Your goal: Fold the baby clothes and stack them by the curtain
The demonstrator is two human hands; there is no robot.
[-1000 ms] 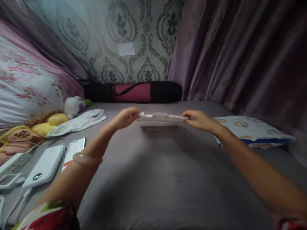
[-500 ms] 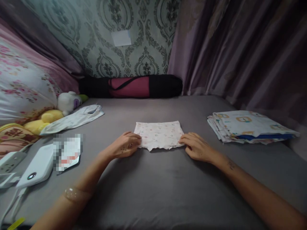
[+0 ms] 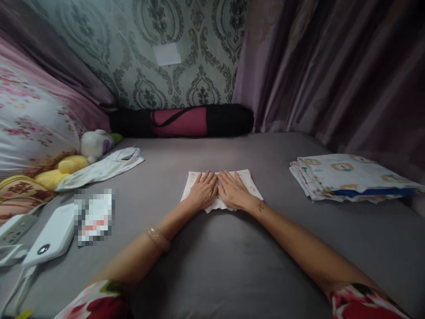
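A small pale pink cloth garment (image 3: 247,179) with a faint print lies folded on the grey sheet, its near edge uneven. My left hand (image 3: 204,190) rests flat on its left half, fingers stretched forward. Beside it, my right hand (image 3: 231,189) presses flat on the right half, with the fingers extended too. The two hands nearly meet at the middle of the cloth and cover much of it, so its exact kind is hard to make out.
At right lies a stack of folded printed cloths (image 3: 355,173). On the left are a white power bank (image 3: 51,235), a power strip (image 3: 16,228), a blurred-out item (image 3: 96,219), a pale garment (image 3: 106,166) and plush toys (image 3: 94,144). A black and maroon roll bag (image 3: 181,120) lies against the wall.
Both hands have let go of the garment's side edges and moved inward, flattening their fingers on top of it. The cloth stays in about the same place.
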